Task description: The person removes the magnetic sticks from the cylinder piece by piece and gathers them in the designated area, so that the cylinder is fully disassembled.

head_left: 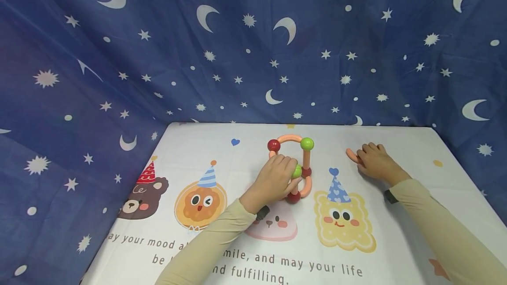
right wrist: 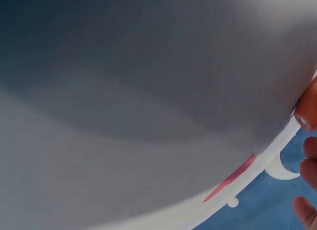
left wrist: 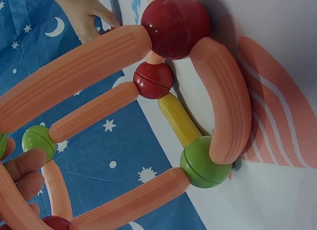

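My left hand (head_left: 273,181) grips a toy frame of ridged orange rods joined by red and green balls (head_left: 306,144), held over the white tablecloth. In the left wrist view, the frame's orange rods (left wrist: 106,108) run between the balls, one yellow rod (left wrist: 179,120) links a red ball to a green one, and my fingers (left wrist: 29,173) curl at its lower left. Off to the right, my right hand (head_left: 376,162) holds a short curved orange rod (head_left: 351,155) at the cloth. One end of this curved rod (right wrist: 308,108) shows at the right wrist view's edge, beside fingertips.
A white tablecloth (head_left: 404,144) printed with cartoon faces and lettering covers the table. Behind it and on the left hangs a blue curtain (head_left: 237,34) with white moons and stars.
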{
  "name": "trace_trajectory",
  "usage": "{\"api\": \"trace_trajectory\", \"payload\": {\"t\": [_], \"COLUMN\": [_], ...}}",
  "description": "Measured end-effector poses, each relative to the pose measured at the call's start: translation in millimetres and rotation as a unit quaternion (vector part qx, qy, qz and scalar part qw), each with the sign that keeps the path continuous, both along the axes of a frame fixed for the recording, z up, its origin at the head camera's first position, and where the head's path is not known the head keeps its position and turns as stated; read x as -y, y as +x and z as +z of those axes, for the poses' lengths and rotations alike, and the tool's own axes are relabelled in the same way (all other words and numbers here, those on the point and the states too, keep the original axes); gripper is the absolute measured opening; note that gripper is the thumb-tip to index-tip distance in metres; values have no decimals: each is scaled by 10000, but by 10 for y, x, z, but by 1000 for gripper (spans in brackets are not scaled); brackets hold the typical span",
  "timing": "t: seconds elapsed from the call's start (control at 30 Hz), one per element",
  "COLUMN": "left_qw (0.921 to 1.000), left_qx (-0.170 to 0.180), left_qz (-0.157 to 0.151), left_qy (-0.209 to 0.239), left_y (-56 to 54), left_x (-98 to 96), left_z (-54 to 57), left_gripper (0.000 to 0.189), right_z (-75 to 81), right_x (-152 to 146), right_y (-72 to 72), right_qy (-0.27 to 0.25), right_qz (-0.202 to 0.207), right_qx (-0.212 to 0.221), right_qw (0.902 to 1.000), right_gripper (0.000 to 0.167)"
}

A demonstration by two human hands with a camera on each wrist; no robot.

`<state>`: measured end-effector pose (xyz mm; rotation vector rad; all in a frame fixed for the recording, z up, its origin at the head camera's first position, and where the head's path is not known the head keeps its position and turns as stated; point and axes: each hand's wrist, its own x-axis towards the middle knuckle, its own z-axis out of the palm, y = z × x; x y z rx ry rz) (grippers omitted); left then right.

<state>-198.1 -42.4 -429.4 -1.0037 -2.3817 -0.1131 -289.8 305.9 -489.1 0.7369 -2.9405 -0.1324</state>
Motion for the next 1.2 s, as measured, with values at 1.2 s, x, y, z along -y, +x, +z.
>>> {"api": "trace_trajectory", "payload": {"t": [1.2], "left_qw": [10000], "left_qx": [0], "left_qz": [-20], "left_qy": [-73], "left_y": [8], "left_x": [1], "left_z": [31], "left_gripper": [36], "right_z": [83], "right_x": [118], "right_y": [163], "right_qy": [-204], "right_qz": [-479], "right_qx": [-43], "right_qw": [9986], "right_gripper": [34]}}
